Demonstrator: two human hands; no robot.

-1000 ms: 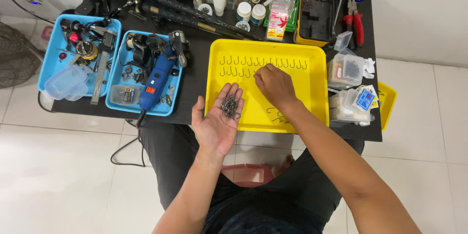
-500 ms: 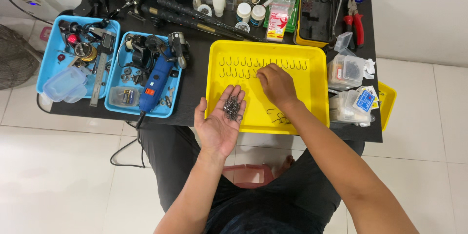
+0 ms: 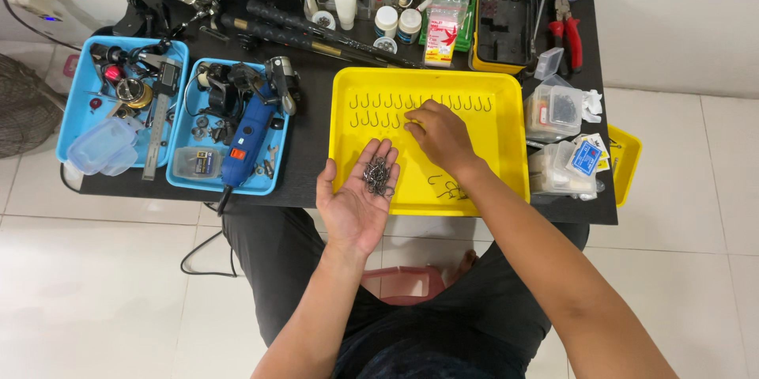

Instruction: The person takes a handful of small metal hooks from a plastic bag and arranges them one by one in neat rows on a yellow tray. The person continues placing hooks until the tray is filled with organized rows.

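Almost nothing has moved since the earlier frame: my left hand stays just at the near edge of the yellow tray, palm up and cupped loosely so the little pile of hooks cannot slide off. My right hand rests inside the tray, fingers pinched by the second row of hooks, likely laying one straight; I cannot tell if it grips one. Left of the tray sits a blue drill in a blue bin. Nothing blocks me.
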